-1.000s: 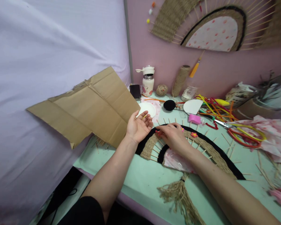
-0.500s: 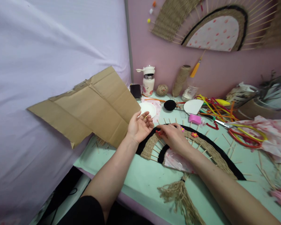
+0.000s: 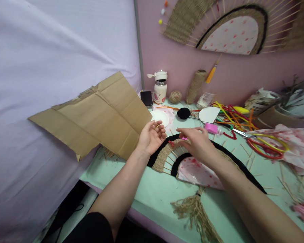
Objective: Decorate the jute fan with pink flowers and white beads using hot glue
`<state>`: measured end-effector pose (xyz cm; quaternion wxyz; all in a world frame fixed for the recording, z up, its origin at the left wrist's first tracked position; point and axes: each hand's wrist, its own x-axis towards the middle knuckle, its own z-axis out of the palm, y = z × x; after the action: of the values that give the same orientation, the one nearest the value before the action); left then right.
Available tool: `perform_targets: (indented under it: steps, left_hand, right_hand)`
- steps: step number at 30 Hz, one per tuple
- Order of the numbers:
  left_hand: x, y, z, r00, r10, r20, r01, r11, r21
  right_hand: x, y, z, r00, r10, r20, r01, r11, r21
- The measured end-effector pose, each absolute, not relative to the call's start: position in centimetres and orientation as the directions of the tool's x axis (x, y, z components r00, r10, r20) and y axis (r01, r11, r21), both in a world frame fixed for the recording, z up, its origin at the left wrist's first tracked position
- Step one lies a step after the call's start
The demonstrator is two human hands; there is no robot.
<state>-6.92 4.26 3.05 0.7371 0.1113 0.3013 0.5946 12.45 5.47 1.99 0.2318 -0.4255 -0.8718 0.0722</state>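
Pink wall [image 3: 177, 57] stands behind a table [image 3: 149, 195] under pale green cloth, where one woven arch [image 3: 160, 160] lies flat, its curve pointing to the wall and its long axis running left to right, the right end slanting nearer the person. One tassel [image 3: 199, 216] extends from its straight edge toward the person. Two small decorations show on the woven band, one red [image 3: 171, 143] and one pink [image 3: 184, 138]. Above the arch's upper curve, the right hand [image 3: 197, 143] has its fingers spread apart, with nothing visible in them. Beside the arch's left shoulder, the left hand [image 3: 152, 138] is palm up, fingers loosely curled, a thin yellow piece [image 3: 158, 126] at them. Beyond the arch are one white plate [image 3: 162, 117], one black ball [image 3: 183, 113], one pink block [image 3: 211, 128], one bottle [image 3: 160, 92] and one twine ball [image 3: 175, 97]; to its right, one pair of scissors [image 3: 243, 134]; to its left, one cardboard sheet [image 3: 103, 118].
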Motion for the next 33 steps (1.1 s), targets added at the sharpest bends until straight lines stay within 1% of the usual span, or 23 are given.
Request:
perform_targets:
  steps: [2, 3, 4, 5, 6, 7, 8, 9, 10, 12, 15, 17, 19, 21, 24, 29, 31, 33]
  left_hand:
    - [-6.4, 3.8, 3.2, 0.078, 0.972, -0.221, -0.654, 0.217, 0.725]
    - [-6.0, 3.5, 3.2, 0.088, 0.985, -0.151, -0.528, 0.175, 0.831]
    - [-5.7, 3.1, 3.3, 0.128, 0.989, -0.074, -0.373, 0.118, 0.92]
    - [-5.3, 2.7, 3.3, 0.193, 0.981, -0.002, -0.196, 0.04, 0.98]
    - [-4.9, 2.3, 3.2, 0.27, 0.961, 0.06, -0.012, -0.059, 0.998]
    - [-4.5, 2.0, 3.1, 0.35, 0.931, 0.106, 0.161, -0.172, 0.972]
    - [-4.1, 1.6, 3.0, 0.426, 0.894, 0.138, 0.306, -0.286, 0.908]
    - [-3.7, 1.3, 2.8, 0.491, 0.857, 0.156, 0.412, -0.386, 0.825]
    - [-3.3, 0.9, 2.6, 0.54, 0.826, 0.163, 0.485, -0.463, 0.742]
    - [-2.6, 0.4, 2.1, 0.593, 0.792, 0.148, 0.565, -0.539, 0.624]
    - [-1.7, 0.1, 1.3, 0.586, 0.806, 0.089, 0.646, -0.53, 0.549]
    - [-1.5, 0.1, 0.7, 0.564, 0.824, 0.058, 0.683, -0.505, 0.528]
    - [-1.4, 0.4, 0.4, 0.55, 0.834, 0.041, 0.69, -0.482, 0.54]
    - [-1.5, 0.7, 0.1, 0.533, 0.845, 0.047, 0.672, -0.456, 0.583]
    - [-1.8, 1.1, 0.0, 0.444, 0.889, 0.113, 0.61, -0.392, 0.689]
    - [-2.2, 1.6, 0.4, 0.155, 0.96, 0.232, 0.376, -0.275, 0.885]
    - [-2.2, 1.7, 0.6, 0.051, 0.966, 0.254, 0.274, -0.258, 0.927]
    - [-2.3, 1.7, 0.7, -0.025, 0.964, 0.263, 0.208, -0.253, 0.945]
  right_hand:
    - [14.0, 5.7, 3.6, -0.483, 0.774, 0.409, 0.735, 0.612, -0.292]
    - [14.7, 5.7, 4.4, -0.447, 0.774, 0.448, 0.752, 0.597, -0.28]
    - [15.5, 5.6, 5.2, -0.426, 0.779, 0.46, 0.768, 0.58, -0.271]
    - [16.1, 5.5, 6.0, -0.402, 0.782, 0.476, 0.783, 0.563, -0.263]
    - [16.7, 5.3, 6.7, -0.382, 0.789, 0.482, 0.796, 0.546, -0.262]
    - [17.1, 5.1, 7.4, -0.371, 0.796, 0.478, 0.804, 0.533, -0.263]
    - [17.4, 4.9, 7.9, -0.364, 0.801, 0.476, 0.809, 0.525, -0.265]
    - [17.7, 4.7, 8.3, -0.365, 0.806, 0.466, 0.813, 0.52, -0.263]
    - [17.9, 4.5, 8.7, -0.373, 0.811, 0.451, 0.817, 0.518, -0.254]
    - [18.2, 4.2, 9.2, -0.406, 0.826, 0.392, 0.827, 0.514, -0.226]
    - [18.3, 3.9, 9.7, -0.455, 0.86, 0.231, 0.841, 0.5, -0.204]
    - [18.2, 3.7, 9.9, -0.46, 0.878, 0.131, 0.853, 0.478, -0.207]
    - [18.1, 3.5, 10.1, -0.449, 0.891, 0.07, 0.866, 0.453, -0.211]
    - [18.0, 3.4, 10.2, -0.439, 0.898, 0.027, 0.876, 0.434, -0.211]
    - [17.8, 3.3, 10.3, -0.433, 0.901, 0.022, 0.872, 0.425, -0.243]
    - [17.2, 3.1, 10.0, -0.433, 0.89, 0.139, 0.816, 0.453, -0.358]
    - [16.8, 3.1, 9.6, -0.404, 0.905, 0.137, 0.807, 0.422, -0.414]
    - [16.5, 3.2, 9.1, -0.386, 0.916, 0.111, 0.785, 0.39, -0.481]
